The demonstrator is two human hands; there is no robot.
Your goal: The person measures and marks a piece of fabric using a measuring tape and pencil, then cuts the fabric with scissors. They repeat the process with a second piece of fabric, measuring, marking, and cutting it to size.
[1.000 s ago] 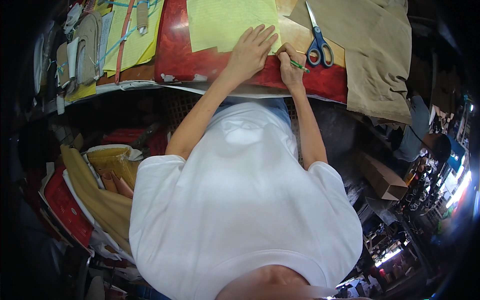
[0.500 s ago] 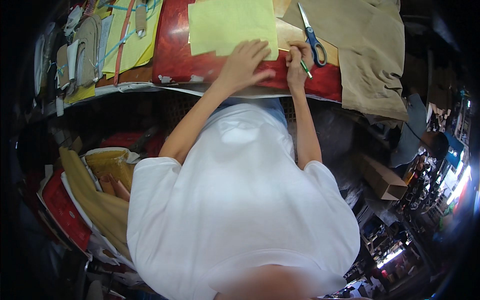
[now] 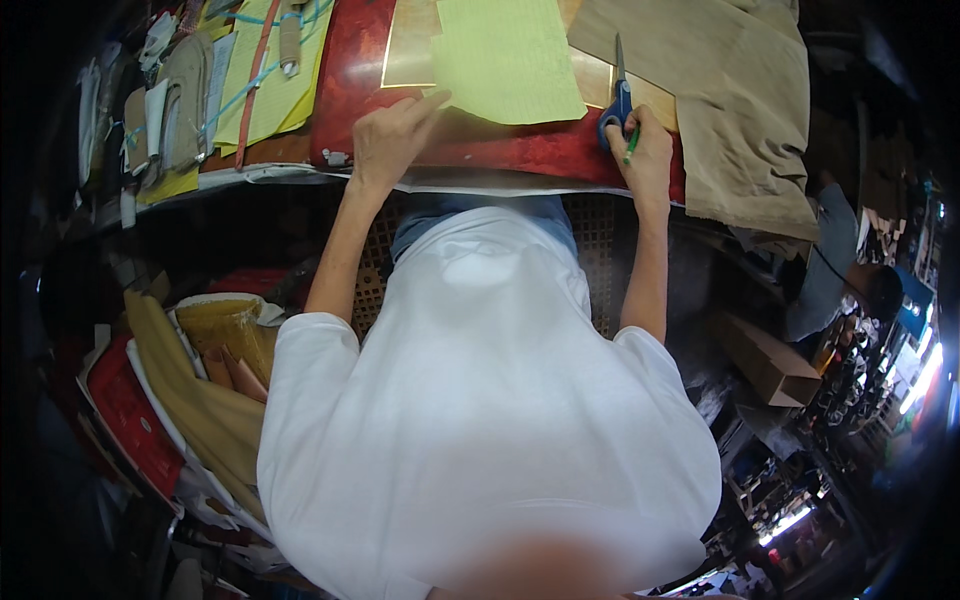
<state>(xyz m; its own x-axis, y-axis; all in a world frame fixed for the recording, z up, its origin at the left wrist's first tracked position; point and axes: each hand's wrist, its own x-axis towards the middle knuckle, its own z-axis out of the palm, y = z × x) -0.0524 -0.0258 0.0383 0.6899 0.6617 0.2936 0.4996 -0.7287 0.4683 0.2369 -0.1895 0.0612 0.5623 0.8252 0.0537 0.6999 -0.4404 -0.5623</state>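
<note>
Scissors (image 3: 617, 92) point away, upright; right hand (image 3: 645, 152) grips them, left (image 3: 392, 140) presses flat.

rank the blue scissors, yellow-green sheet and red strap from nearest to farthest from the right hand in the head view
From the right hand:
1. Blue scissors, touching its fingers.
2. Yellow-green sheet, to its left, mid-table.
3. Red strap, far left, on the yellow papers.
</note>
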